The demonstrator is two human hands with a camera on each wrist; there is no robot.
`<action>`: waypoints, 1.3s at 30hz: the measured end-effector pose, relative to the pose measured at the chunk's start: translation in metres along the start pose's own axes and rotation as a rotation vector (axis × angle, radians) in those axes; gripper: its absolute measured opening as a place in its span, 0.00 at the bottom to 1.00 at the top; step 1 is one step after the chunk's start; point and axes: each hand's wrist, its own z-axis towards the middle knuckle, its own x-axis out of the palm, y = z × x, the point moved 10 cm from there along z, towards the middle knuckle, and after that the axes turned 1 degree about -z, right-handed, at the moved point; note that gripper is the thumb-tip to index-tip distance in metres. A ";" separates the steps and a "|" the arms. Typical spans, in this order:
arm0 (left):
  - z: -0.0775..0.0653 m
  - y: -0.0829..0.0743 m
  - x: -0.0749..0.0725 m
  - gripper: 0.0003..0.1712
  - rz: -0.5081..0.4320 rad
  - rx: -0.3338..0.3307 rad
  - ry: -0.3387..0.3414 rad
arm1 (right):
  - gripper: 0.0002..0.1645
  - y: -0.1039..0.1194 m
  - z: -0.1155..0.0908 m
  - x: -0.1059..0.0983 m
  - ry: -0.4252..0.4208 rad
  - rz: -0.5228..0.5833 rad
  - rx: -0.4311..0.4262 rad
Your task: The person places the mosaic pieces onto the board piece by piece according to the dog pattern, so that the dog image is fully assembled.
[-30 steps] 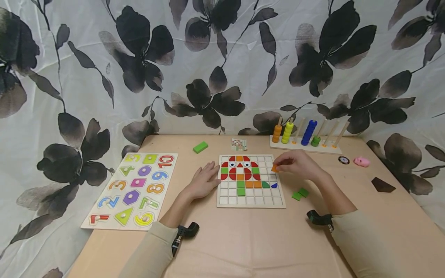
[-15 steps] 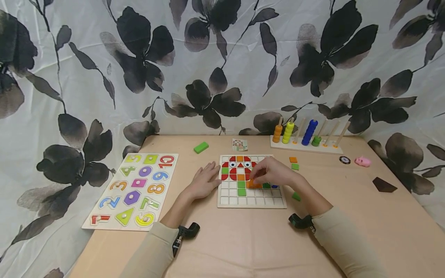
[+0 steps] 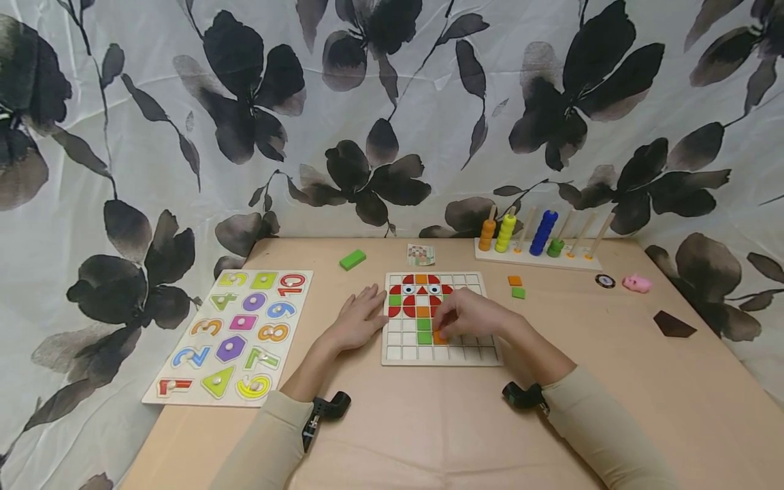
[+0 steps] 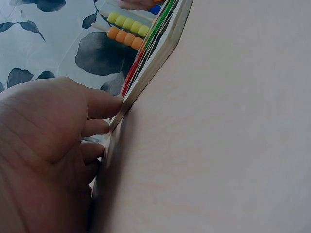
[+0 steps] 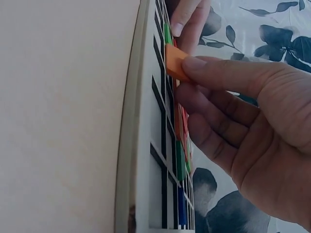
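A white gridded board (image 3: pixel 404 356) lies mid-table, bearing a figure of red, orange and green tiles with two eyes. My right hand (image 3: pixel 474 313) is over its right part, thumb and fingers pinching an orange square tile (image 5: pixel 175 62). In the head view that tile is beside the lower green tile (image 3: pixel 425 337) of the figure. Tilted in the right wrist view, it is right at the grid. The hand hides several tiles to the right. My left hand (image 3: pixel 354 318) lies with fingers extended, its fingertips touching the board's left edge, as the left wrist view shows.
Left of the board is a number-and-shape puzzle (image 3: pixel 211 354). Behind are a green block (image 3: pixel 352 260), a small picture card (image 3: pixel 421 255) and a bead stacker (image 3: pixel 539 255). To the right lie loose orange (image 3: pixel 515 280) and green (image 3: pixel 518 293) tiles, a pink pig (image 3: pixel 637 284) and a dark polygon piece (image 3: pixel 674 324).
My right hand has carried the orange tile from the board's right edge leftward over the figure, then slightly nearer, beside the lower green tile. My left hand has stayed put.
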 end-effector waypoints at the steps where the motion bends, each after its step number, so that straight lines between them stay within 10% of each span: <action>1: 0.000 -0.001 0.000 0.34 -0.003 0.003 -0.002 | 0.07 0.001 0.000 0.000 0.002 -0.010 0.001; 15: 0.000 -0.002 -0.001 0.34 -0.002 0.006 0.001 | 0.09 0.005 -0.001 0.001 -0.016 -0.112 -0.004; 22: 0.000 -0.003 -0.001 0.34 -0.003 0.005 0.005 | 0.14 -0.004 -0.015 -0.041 -0.181 -0.139 0.007; 31: -0.002 -0.004 -0.002 0.34 -0.004 0.002 0.000 | 0.21 -0.077 -0.060 -0.116 -0.536 -0.055 0.132; 39: -0.001 -0.001 -0.001 0.35 -0.010 -0.002 -0.001 | 0.19 -0.138 -0.074 -0.114 -0.458 -0.064 0.300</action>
